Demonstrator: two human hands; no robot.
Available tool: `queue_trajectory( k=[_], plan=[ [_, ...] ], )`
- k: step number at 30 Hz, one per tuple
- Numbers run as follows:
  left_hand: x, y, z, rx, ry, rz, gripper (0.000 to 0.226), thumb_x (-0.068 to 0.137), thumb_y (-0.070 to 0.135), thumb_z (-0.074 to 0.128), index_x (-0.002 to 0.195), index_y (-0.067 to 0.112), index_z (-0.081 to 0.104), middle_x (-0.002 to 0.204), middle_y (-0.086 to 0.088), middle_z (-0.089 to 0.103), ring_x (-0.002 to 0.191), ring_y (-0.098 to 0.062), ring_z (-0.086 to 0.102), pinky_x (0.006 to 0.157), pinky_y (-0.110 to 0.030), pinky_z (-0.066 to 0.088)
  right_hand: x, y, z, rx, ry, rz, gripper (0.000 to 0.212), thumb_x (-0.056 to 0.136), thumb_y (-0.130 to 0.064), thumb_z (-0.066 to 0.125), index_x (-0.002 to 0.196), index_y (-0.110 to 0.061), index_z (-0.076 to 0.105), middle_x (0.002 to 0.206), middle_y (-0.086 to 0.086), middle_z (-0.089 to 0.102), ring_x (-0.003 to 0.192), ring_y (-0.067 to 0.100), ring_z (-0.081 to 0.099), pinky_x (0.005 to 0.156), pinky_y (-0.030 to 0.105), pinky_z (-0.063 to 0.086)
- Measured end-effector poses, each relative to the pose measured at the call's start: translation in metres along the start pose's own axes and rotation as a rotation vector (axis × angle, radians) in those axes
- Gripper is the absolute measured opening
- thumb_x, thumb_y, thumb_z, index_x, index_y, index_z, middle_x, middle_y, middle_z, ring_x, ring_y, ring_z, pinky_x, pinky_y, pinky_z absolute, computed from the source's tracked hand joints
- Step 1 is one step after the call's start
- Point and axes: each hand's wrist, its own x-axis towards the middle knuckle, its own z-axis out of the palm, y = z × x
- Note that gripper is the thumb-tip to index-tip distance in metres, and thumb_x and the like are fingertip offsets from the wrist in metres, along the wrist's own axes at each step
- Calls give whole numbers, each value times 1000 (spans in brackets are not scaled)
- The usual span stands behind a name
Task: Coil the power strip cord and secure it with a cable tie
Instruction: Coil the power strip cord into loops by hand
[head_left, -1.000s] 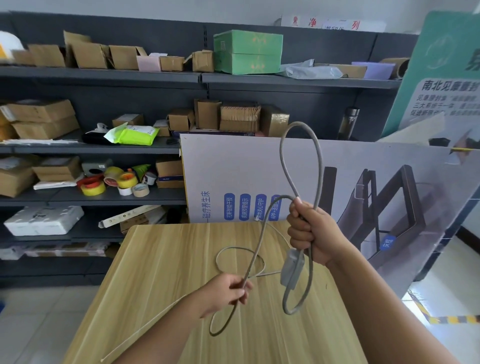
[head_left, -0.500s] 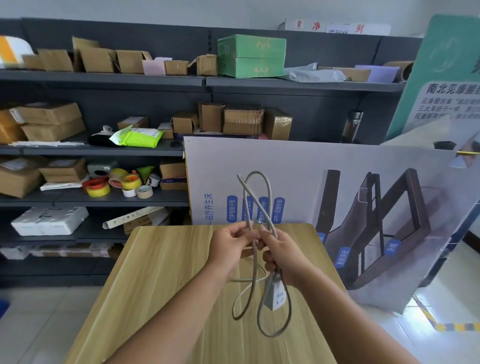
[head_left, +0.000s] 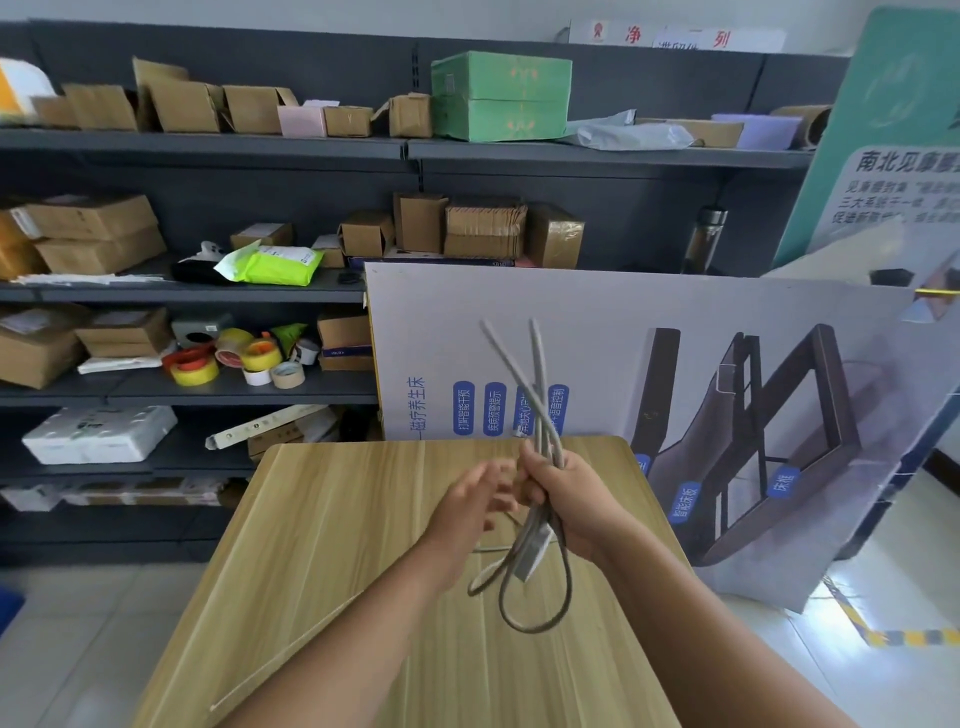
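My right hand is closed around a bundle of grey power strip cord, held above the wooden table. Cord loops stick up past my fist and hang down below it. The white plug block dangles under the fist among the lower loops. My left hand sits just left of the bundle, blurred, fingers spread and holding nothing. A long thin white cable tie lies diagonally on the table, partly hidden by my left forearm.
A large printed board leans behind the table. Dark shelves with cardboard boxes and tape rolls fill the left and back. Tiled floor surrounds the table, with striped tape at the right.
My left hand brought a cord loop up to my right hand, then let go and opened. The upper loops have tipped and narrowed; the bundle now sits in my right hand alone.
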Motion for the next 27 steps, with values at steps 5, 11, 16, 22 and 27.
queue_trajectory(
  k=[5,11,16,22,27],
  plan=[
    [4,-67,0,340,91,-337,29,98,33,47,112,16,65,118,-7,64,106,-22,61,90,-31,47,-7,-18,-7,270,-129,-44,33,89,-40,55,68,-14,50,49,-3,31,38,10,36,47,29,44],
    [10,-95,-11,-497,-18,-758,38,93,12,60,127,-4,56,108,-22,66,72,-28,70,64,-35,60,-15,-30,-16,396,-374,-70,38,81,-46,72,72,-14,53,46,-9,36,32,1,32,39,17,37],
    [24,-69,-21,-570,280,-617,25,92,29,62,88,6,71,53,2,60,37,-7,46,36,-19,35,-23,-28,-25,296,-324,17,36,85,-44,67,74,-13,53,45,-7,34,31,3,30,37,17,34],
    [14,-12,-23,-380,322,-61,23,97,21,55,109,16,73,80,2,62,58,-9,49,54,-23,39,-14,-5,-28,203,136,95,20,96,-27,58,90,-7,58,55,1,46,35,7,31,33,20,30],
    [-9,11,7,-161,44,130,23,95,12,58,109,20,75,63,17,60,61,-4,46,63,-19,43,-7,4,-20,383,220,111,25,98,-25,54,103,-3,64,87,11,70,46,11,47,33,18,35]
  ],
)
